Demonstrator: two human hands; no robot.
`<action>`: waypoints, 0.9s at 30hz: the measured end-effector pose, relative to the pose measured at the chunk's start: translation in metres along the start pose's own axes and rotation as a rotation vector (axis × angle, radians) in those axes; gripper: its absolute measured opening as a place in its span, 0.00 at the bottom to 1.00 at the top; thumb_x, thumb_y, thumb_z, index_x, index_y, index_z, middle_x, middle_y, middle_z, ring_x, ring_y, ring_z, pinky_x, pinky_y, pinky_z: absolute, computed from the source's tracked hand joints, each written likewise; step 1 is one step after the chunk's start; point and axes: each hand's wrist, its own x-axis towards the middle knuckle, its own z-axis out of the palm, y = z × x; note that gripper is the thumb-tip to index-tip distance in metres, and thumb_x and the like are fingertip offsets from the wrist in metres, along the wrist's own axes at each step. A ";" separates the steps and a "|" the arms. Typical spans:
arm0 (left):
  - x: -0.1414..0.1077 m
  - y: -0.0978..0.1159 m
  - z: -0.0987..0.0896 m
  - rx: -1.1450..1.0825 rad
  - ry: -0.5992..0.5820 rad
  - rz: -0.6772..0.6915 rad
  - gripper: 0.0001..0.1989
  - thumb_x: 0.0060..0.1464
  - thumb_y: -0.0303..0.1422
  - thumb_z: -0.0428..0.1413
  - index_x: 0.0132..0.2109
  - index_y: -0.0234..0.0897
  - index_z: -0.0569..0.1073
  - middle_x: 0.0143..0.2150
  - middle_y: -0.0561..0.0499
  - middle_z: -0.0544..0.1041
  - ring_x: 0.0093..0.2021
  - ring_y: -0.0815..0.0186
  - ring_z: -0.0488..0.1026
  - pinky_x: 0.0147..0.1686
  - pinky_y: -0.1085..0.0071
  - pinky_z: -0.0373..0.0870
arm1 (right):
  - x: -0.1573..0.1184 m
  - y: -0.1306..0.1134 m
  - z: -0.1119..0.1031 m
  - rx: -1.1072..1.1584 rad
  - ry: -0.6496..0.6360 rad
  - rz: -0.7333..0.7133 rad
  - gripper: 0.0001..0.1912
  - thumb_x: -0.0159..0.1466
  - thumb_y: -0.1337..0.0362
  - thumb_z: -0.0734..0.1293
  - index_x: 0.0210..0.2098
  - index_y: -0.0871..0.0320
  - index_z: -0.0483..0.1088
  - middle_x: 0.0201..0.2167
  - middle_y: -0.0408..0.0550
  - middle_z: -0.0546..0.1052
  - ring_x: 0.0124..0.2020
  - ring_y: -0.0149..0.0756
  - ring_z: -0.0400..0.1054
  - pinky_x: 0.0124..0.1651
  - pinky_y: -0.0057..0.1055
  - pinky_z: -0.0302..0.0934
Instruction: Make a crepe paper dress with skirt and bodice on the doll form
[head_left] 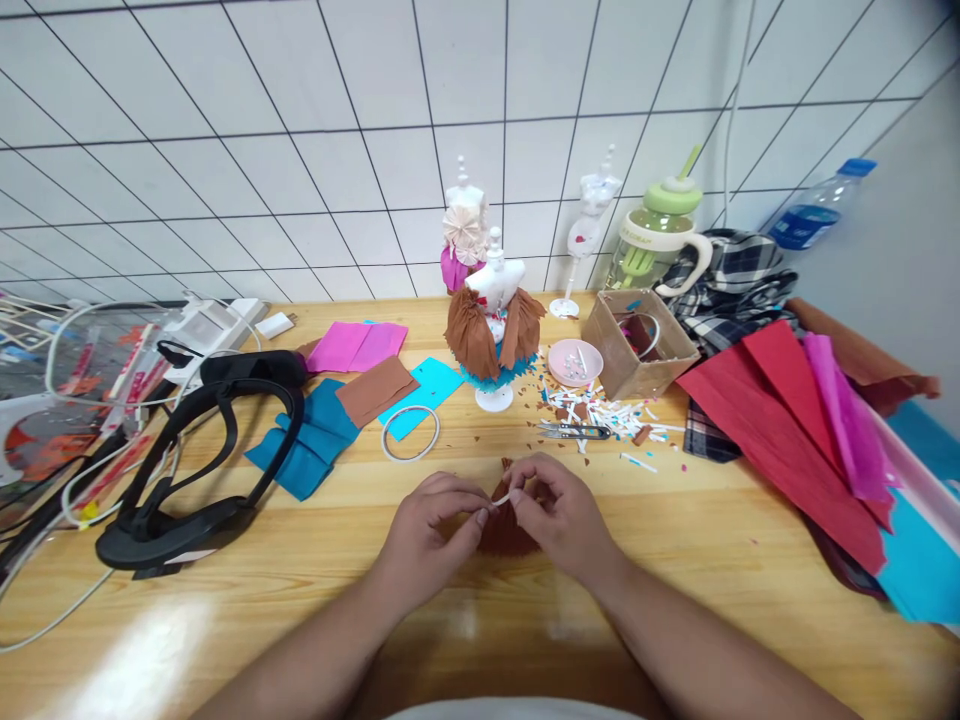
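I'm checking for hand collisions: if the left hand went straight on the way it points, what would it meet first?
Probably the right hand, just across the thin white strip between their fingertips; the brown gathered piece shows there too, at unclear depth.

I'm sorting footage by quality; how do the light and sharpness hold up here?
Head view: strong glare whitens the wooden table at lower left; wall tile lines fan outward, suggesting wide-angle distortion; the upper right corner darkens; the water bottle looks soft; left hand and right hand read clearly, the thin white strip less so.
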 end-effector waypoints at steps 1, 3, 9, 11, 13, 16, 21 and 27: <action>0.000 0.000 0.000 0.000 0.003 -0.002 0.06 0.55 0.28 0.57 0.35 0.40 0.80 0.35 0.49 0.81 0.37 0.64 0.76 0.39 0.68 0.72 | 0.001 -0.001 -0.002 0.137 -0.025 0.073 0.05 0.56 0.63 0.66 0.28 0.56 0.64 0.33 0.44 0.75 0.21 0.26 0.64 0.21 0.23 0.56; -0.001 -0.001 0.000 0.000 0.001 -0.008 0.06 0.55 0.28 0.57 0.36 0.40 0.80 0.36 0.49 0.81 0.38 0.64 0.76 0.40 0.68 0.72 | 0.004 -0.004 -0.007 0.396 -0.076 0.210 0.11 0.56 0.58 0.67 0.28 0.55 0.61 0.32 0.45 0.76 0.20 0.27 0.66 0.18 0.22 0.57; -0.001 -0.004 -0.002 0.003 0.000 0.000 0.08 0.57 0.28 0.56 0.37 0.40 0.80 0.36 0.49 0.80 0.38 0.65 0.75 0.39 0.69 0.72 | 0.015 -0.008 -0.032 0.554 0.135 0.164 0.17 0.51 0.56 0.75 0.28 0.56 0.64 0.28 0.42 0.77 0.28 0.29 0.72 0.26 0.23 0.67; -0.001 -0.005 -0.002 0.003 0.003 0.009 0.08 0.58 0.28 0.55 0.37 0.40 0.80 0.37 0.49 0.80 0.39 0.65 0.75 0.40 0.70 0.72 | 0.022 -0.004 -0.045 0.458 0.284 0.062 0.16 0.51 0.57 0.76 0.29 0.57 0.66 0.30 0.43 0.78 0.30 0.29 0.72 0.29 0.24 0.68; -0.001 -0.006 -0.001 0.005 0.000 0.021 0.08 0.58 0.27 0.55 0.38 0.40 0.80 0.37 0.49 0.80 0.38 0.66 0.75 0.39 0.70 0.72 | 0.028 0.000 -0.058 0.347 0.437 -0.052 0.15 0.51 0.59 0.76 0.30 0.56 0.68 0.31 0.43 0.78 0.33 0.31 0.73 0.35 0.26 0.69; -0.001 -0.007 0.000 0.015 -0.007 0.033 0.08 0.58 0.27 0.55 0.38 0.41 0.79 0.37 0.50 0.80 0.39 0.67 0.75 0.40 0.71 0.72 | 0.037 0.007 -0.073 0.188 0.564 -0.144 0.13 0.53 0.60 0.75 0.34 0.56 0.71 0.34 0.46 0.79 0.38 0.35 0.74 0.44 0.34 0.69; -0.002 -0.009 0.000 0.016 -0.047 0.039 0.08 0.58 0.27 0.56 0.40 0.41 0.79 0.38 0.50 0.80 0.40 0.67 0.75 0.42 0.70 0.71 | 0.041 0.010 -0.080 0.117 0.717 -0.263 0.16 0.61 0.58 0.69 0.46 0.57 0.71 0.47 0.53 0.77 0.49 0.40 0.72 0.57 0.45 0.61; -0.002 -0.005 -0.002 0.004 -0.020 0.095 0.09 0.58 0.26 0.56 0.41 0.41 0.79 0.37 0.50 0.79 0.39 0.66 0.74 0.41 0.70 0.71 | 0.026 0.004 -0.058 -0.099 0.731 -0.315 0.10 0.62 0.61 0.67 0.42 0.56 0.73 0.37 0.48 0.77 0.37 0.35 0.71 0.41 0.33 0.65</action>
